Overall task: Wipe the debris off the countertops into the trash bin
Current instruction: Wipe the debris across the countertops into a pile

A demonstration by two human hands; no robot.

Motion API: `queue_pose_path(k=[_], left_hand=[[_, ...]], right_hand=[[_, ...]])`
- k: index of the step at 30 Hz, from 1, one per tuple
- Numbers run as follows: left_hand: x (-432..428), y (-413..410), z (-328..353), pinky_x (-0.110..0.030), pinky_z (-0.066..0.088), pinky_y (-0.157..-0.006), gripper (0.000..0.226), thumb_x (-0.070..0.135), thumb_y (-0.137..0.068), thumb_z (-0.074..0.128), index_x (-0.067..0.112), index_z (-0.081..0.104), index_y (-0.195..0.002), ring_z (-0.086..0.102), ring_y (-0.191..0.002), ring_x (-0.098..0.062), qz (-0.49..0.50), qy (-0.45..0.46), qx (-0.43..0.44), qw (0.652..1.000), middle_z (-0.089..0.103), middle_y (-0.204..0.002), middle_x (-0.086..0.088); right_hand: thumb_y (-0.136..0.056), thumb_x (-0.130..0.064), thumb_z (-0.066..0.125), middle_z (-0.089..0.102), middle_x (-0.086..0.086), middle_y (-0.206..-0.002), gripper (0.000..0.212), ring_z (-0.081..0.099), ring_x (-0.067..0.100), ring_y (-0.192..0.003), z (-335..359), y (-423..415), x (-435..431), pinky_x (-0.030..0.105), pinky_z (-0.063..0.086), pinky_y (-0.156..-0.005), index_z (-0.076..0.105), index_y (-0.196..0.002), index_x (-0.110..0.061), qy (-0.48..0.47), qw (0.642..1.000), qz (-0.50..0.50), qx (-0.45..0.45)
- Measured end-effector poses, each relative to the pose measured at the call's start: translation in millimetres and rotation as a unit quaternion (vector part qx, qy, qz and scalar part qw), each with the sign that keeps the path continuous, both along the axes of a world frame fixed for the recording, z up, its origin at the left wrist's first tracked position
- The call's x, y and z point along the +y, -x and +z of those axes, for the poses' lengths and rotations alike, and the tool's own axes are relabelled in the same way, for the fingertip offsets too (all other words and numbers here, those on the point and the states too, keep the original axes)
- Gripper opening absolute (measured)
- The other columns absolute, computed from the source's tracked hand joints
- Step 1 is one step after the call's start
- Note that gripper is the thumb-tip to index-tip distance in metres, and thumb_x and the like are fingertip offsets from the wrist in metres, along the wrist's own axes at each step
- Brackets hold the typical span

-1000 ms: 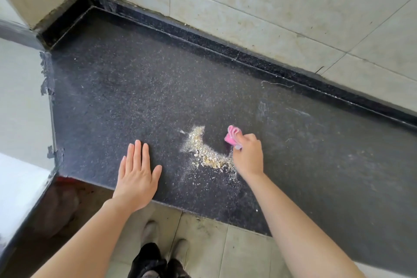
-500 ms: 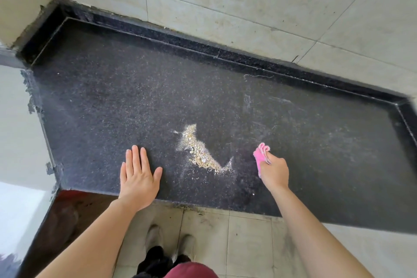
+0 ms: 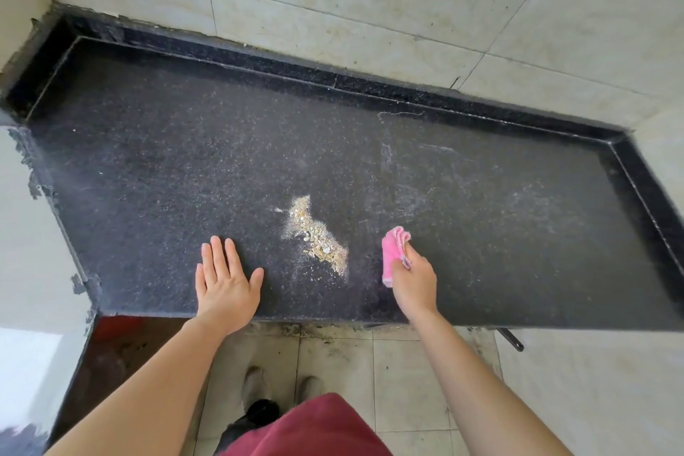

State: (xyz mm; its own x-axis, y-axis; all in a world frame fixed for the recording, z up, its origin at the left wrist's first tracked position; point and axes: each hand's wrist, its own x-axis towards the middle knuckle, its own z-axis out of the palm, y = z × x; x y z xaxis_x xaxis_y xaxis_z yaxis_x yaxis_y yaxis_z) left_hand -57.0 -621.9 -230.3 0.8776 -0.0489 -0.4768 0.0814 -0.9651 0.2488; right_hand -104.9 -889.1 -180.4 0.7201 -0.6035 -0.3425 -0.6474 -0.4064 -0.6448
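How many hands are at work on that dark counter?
2. The left hand lies flat on the countertop, left of the debris pile; the right hand grips a pink cloth just right of the pile.

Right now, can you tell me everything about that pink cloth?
The pink cloth looks soft and fuzzy, bunched into a folded wad. The right hand grips it, leaving its top and left edge showing. It is held low over the dark speckled countertop, just right of the crumb pile, apart from it.
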Motion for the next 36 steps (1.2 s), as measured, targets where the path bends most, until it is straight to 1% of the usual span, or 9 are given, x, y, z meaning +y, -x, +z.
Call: queue_pose_path(k=[5, 7, 9, 13, 15, 18, 23, 29, 36], left_hand=[[-1, 0, 1, -0.040, -0.013, -0.116, 0.072, 0.051, -0.097, 0.010, 0.009, -0.020, -0.147, -0.026, -0.142, -0.028, 0.001, -0.004, -0.009, 1.000, -0.028, -0.154, -0.012], [-1, 0, 1, -0.040, -0.012, -0.116, 0.072, 0.051, -0.097, 0.010, 0.009, -0.020, -0.147, -0.026, -0.142, -0.028, 0.001, -0.003, -0.010, 1.000, -0.028, -0.154, -0.012], [-1, 0, 1, -0.040, -0.012, -0.116, 0.072, 0.051, -0.097, 0.011, 0.009, -0.020, -0.147, -0.026, -0.142, -0.027, 0.001, 0.000, -0.008, 1.000, -0.028, -0.154, -0.012], [0, 0, 1, -0.040, -0.013, -0.116, 0.072, 0.051, -0.097, 0.011, 0.009, -0.021, -0.147, -0.027, -0.142, -0.027, 0.001, 0.005, -0.003, 1.000, -0.029, -0.154, -0.012], [-1, 0, 3, -0.040, -0.013, -0.116, 0.072, 0.051, -0.097, 0.011, 0.009, -0.021, -0.147, -0.028, -0.142, -0.027, 0.003, 0.005, 0.000, 1.000, -0.030, -0.154, -0.012], [-2, 0, 4, -0.040, -0.013, -0.116, 0.072, 0.050, -0.098, 0.010, 0.009, -0.022, -0.147, -0.028, -0.141, -0.026, 0.003, 0.010, 0.000, 1.000, -0.031, -0.153, -0.011], [-1, 2, 2, -0.040, -0.016, -0.115, 0.071, 0.050, -0.098, 0.010, 0.011, -0.026, -0.144, -0.032, -0.139, -0.025, 0.011, 0.017, -0.007, 1.000, -0.033, -0.152, -0.011], [-2, 1, -2, -0.039, -0.017, -0.114, 0.070, 0.052, -0.097, 0.010, 0.014, -0.036, -0.134, -0.039, -0.132, -0.020, 0.023, 0.014, -0.013, 1.000, -0.043, -0.142, -0.004], [-1, -1, -2, -0.037, -0.020, -0.111, 0.071, 0.053, -0.097, 0.009, 0.015, -0.032, -0.140, -0.038, -0.134, -0.019, 0.020, 0.006, 0.008, 1.000, -0.041, -0.144, -0.003]], right_hand=[[-0.089, -0.036, 0.040, 0.065, 0.017, -0.092, 0.033, 0.063, 0.032, -0.076, -13, 38, -50, 0.037, 0.051, -0.073, 0.064, -0.107, -0.023, 0.094, 0.984, -0.092, 0.120], [-0.092, -0.026, 0.042, 0.063, 0.019, -0.098, 0.035, 0.060, 0.033, -0.079, -17, 43, -33, 0.033, 0.046, -0.070, 0.058, -0.122, -0.023, 0.111, 0.983, -0.067, 0.127], [-0.096, -0.013, 0.046, 0.057, 0.017, -0.101, 0.041, 0.054, 0.024, -0.071, -16, 39, 0, 0.029, 0.040, -0.062, 0.046, -0.137, -0.018, 0.127, 0.985, -0.037, 0.111], [-0.098, -0.011, 0.044, 0.050, 0.009, -0.098, 0.046, 0.045, 0.008, -0.063, -20, 18, 53, 0.020, 0.036, -0.052, 0.037, -0.143, -0.020, 0.082, 0.994, 0.025, 0.075], [-0.099, -0.008, 0.041, 0.057, 0.008, -0.100, 0.046, 0.051, 0.010, -0.068, -14, 6, 69, 0.023, 0.044, -0.059, 0.042, -0.142, -0.022, 0.012, 0.997, 0.056, 0.046], [-0.096, -0.005, 0.038, 0.064, 0.002, -0.110, 0.047, 0.054, 0.004, -0.078, 3, -19, 70, 0.014, 0.041, -0.063, 0.054, -0.135, -0.026, -0.081, 0.996, 0.022, -0.026], [-0.094, -0.007, 0.039, 0.055, 0.009, -0.100, 0.043, 0.053, 0.018, -0.077, 19, -93, 46, 0.026, 0.038, -0.066, 0.059, -0.127, -0.025, 0.020, 0.991, 0.123, -0.049], [-0.093, 0.000, 0.043, 0.041, 0.004, -0.101, 0.049, 0.044, 0.027, -0.102, -19, -194, 51, 0.036, 0.046, -0.080, 0.059, -0.128, -0.030, 0.155, 0.938, 0.310, -0.001], [-0.088, 0.008, 0.049, 0.048, 0.001, -0.112, 0.048, 0.038, 0.019, -0.104, -30, -186, 77, 0.034, 0.042, -0.088, 0.065, -0.122, -0.022, 0.106, 0.833, 0.543, -0.002]])
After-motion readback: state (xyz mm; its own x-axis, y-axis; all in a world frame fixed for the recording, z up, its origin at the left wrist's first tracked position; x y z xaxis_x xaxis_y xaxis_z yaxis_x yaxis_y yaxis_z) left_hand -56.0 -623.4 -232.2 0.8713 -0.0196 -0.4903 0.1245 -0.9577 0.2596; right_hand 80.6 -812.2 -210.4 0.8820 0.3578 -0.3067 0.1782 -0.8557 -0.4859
